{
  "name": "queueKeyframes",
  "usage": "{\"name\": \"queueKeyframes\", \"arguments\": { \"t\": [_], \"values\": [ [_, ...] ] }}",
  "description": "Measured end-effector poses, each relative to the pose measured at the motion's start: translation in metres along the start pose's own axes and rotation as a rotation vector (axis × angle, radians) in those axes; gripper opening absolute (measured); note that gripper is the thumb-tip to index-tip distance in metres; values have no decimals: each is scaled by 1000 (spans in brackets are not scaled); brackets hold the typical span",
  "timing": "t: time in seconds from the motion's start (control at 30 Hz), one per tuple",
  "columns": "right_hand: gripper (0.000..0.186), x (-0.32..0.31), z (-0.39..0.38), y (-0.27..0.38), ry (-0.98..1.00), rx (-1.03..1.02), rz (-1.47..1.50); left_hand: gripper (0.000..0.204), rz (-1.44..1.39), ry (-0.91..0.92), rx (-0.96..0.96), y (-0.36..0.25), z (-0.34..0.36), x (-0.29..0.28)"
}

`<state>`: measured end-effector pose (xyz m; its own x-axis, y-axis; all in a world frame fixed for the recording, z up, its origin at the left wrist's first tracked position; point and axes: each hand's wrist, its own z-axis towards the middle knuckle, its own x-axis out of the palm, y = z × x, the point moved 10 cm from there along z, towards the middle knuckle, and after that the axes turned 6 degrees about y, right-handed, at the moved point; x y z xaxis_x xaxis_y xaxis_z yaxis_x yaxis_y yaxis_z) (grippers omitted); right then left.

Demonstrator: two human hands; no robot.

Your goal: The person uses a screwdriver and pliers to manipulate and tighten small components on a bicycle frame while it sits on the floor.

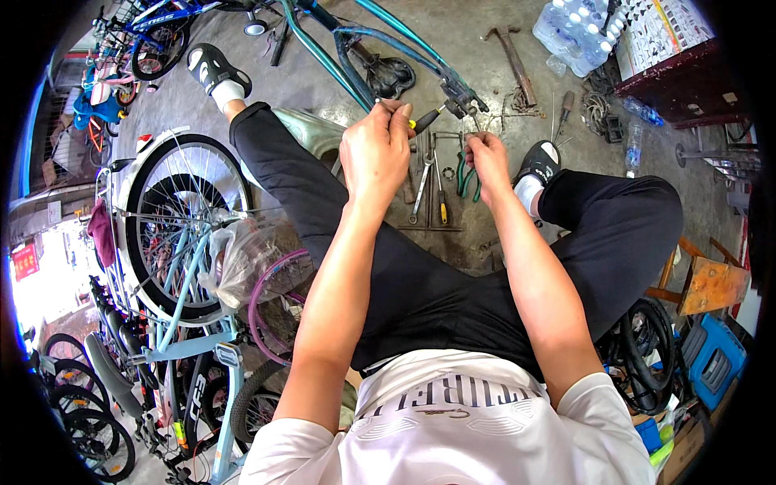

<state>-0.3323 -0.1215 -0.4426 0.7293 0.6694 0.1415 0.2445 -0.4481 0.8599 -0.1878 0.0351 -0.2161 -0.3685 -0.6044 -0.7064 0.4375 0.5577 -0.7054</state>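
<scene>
My left hand [376,149] is closed around a screwdriver [423,122] with a black and yellow handle. The shaft points right, toward a dark metal fitting [462,99] at the end of a blue-teal bicycle frame [343,61]. Just below that fitting, my right hand [487,162] has its fingers pinched together; what they hold is too small to make out. On the floor under my hands lie a wrench [420,191], green-handled pliers [461,176] and another screwdriver [443,212] with a yellow handle. A black saddle [390,78] is beyond the left hand.
A hammer [515,66] lies farther off on the concrete. Packed water bottles [572,36] and a dark red cabinet [671,85] stand at the far right. To my left is a bicycle wheel [182,226] among several bikes. Black tyres [649,347] and a blue case [715,361] are at the right.
</scene>
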Motion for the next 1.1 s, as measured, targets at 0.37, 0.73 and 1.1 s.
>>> {"name": "queueKeyframes", "arguments": {
  "t": [0.37, 0.73, 1.1],
  "values": [
    [17, 3, -13, 8, -23, 35, 77, 26, -236, -56, -80, 3, 9, -6],
    [25, 8, -10, -11, 68, 68, 1, 34, 793, -348, 189, -18, 68, -43],
    [50, 101, 10, 11, 184, -23, 171, 20, 616, -321, 374, -20, 78, -47]
  ]
}}
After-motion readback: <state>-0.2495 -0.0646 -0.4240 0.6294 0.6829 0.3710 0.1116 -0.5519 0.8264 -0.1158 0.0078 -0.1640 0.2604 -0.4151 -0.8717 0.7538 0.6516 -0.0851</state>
